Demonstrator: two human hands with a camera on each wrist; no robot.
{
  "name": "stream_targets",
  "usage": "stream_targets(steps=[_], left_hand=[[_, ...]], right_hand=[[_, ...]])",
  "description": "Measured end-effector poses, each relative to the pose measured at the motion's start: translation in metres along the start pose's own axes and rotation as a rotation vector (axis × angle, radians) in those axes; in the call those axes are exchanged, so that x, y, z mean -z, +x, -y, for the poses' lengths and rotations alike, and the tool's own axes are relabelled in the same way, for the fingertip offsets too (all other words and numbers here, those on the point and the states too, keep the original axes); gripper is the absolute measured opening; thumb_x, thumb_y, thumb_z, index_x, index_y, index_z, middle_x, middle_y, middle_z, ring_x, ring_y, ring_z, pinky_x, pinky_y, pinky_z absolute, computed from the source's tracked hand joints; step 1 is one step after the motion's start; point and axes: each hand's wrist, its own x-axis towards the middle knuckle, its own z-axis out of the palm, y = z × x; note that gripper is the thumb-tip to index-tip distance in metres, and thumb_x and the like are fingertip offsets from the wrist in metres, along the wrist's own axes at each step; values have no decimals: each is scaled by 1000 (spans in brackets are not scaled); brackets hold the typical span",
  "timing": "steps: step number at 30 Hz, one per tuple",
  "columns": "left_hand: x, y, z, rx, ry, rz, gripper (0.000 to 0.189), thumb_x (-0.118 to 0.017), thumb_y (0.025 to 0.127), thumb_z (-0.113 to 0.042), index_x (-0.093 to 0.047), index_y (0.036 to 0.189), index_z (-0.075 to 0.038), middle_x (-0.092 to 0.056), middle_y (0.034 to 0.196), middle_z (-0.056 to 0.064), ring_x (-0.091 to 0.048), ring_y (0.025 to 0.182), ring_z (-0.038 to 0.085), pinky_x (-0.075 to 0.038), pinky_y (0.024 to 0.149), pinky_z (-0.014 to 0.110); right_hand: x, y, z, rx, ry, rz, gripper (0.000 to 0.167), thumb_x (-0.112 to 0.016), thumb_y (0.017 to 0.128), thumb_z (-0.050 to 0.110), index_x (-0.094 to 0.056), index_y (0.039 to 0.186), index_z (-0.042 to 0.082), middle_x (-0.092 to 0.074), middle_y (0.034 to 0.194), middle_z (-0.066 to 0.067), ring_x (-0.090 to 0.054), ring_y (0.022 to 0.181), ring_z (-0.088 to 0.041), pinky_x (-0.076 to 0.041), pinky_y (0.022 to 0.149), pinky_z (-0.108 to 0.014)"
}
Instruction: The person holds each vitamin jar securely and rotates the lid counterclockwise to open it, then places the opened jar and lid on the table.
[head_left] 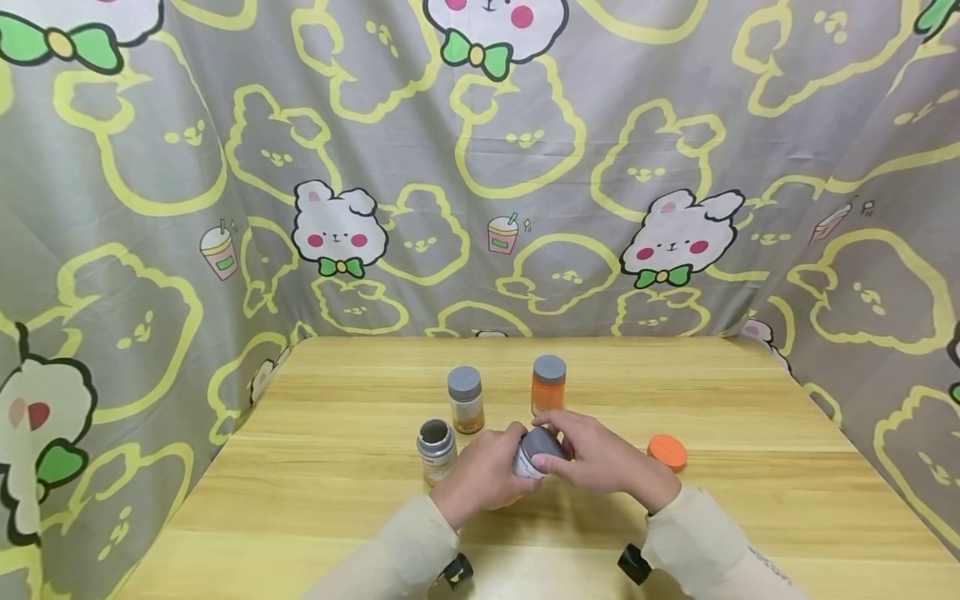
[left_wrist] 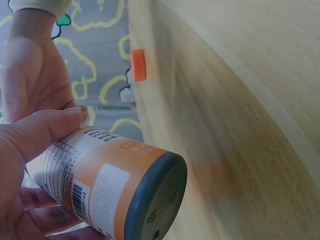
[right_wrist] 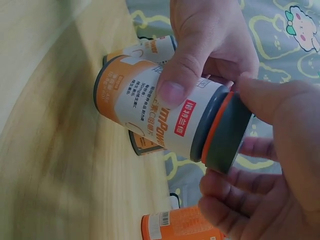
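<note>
My left hand (head_left: 483,471) grips a white-and-orange supplement bottle (right_wrist: 155,102) round its body, thumb along the label. The bottle is tilted, its grey base turned toward the left wrist camera. At its other end sits a dark grey cap (right_wrist: 231,132), with an orange ring between cap and neck. My right hand (head_left: 600,454) holds this cap between thumb and fingers. Left of my hands stands an uncapped bottle (head_left: 437,454), its dark mouth facing up. Behind it is a similar bottle (head_left: 466,400) with a grey cap on.
An orange bottle (head_left: 548,392) with a grey lid stands just beyond my right hand. To the right, an orange cap (head_left: 667,452) lies on the wooden table (head_left: 750,533). A patterned grey curtain (head_left: 420,167) hangs round the back and sides.
</note>
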Motion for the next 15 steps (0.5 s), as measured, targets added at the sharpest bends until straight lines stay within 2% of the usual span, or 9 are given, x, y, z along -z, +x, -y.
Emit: stream_targets(steps=[2, 5, 9, 12, 15], left_hand=[[0, -1, 0, -5, 3, -4, 48, -82, 74, -36, -57, 105, -9, -59, 77, -1, -52, 62, 7, -43, 54, 21], [-2, -4, 0, 3, 3, 2, 48, -82, 74, -36, -57, 105, -9, -59, 76, -1, -52, 62, 7, -43, 54, 22], [-5, -8, 2, 18, -8, 8, 48, -82, 74, -35, -57, 105, -9, -58, 76, -2, -51, 62, 6, -43, 54, 22], [-5, -5, 2, 20, -10, 11, 48, -82, 74, -35, -57, 106, -9, -58, 77, -2, -52, 61, 6, -43, 54, 22], [-2, 0, 1, 21, 0, 15, 49, -82, 74, -35, -57, 107, -9, -59, 77, -1, -52, 62, 7, -43, 54, 22]], right_hand=[[-1, 0, -1, 3, 6, 10, 50, -65, 93, 34, -51, 130, 4, -54, 94, 2, -52, 71, -12, -45, 61, -25], [-2, -2, -1, 21, 16, 21, 50, -68, 92, 28, -50, 132, 4, -54, 99, 3, -52, 76, -11, -47, 66, -28], [-7, -4, 0, 21, 21, 10, 50, -67, 92, 31, -50, 131, 5, -56, 104, 1, -52, 75, -7, -49, 67, -30], [-5, -2, 0, 12, 15, -2, 49, -66, 93, 35, -51, 129, 5, -56, 100, 2, -52, 71, -8, -47, 63, -27], [0, 0, -1, 16, 0, -6, 47, -68, 92, 28, -51, 130, 5, -54, 99, 3, -53, 73, -14, -47, 65, -28]])
